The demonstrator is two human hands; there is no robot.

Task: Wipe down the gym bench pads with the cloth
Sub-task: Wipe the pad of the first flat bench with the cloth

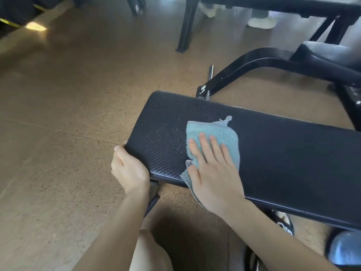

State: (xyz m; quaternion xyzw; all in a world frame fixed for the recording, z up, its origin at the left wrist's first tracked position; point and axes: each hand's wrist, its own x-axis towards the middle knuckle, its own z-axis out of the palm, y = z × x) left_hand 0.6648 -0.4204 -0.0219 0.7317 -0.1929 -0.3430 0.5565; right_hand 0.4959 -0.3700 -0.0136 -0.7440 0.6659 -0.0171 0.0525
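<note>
Teal cloth [213, 137] under flat right hand [213, 173] on bench pad [273, 153]; left hand [129, 169] grips pad's end.

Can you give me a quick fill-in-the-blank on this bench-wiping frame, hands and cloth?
1. The right hand presses the ____ cloth flat on the pad.
2. The left hand grips the pad's ____.
3. White droplets speckle the pad to the ____ of the cloth.

Missing words: blue; end; left
</note>
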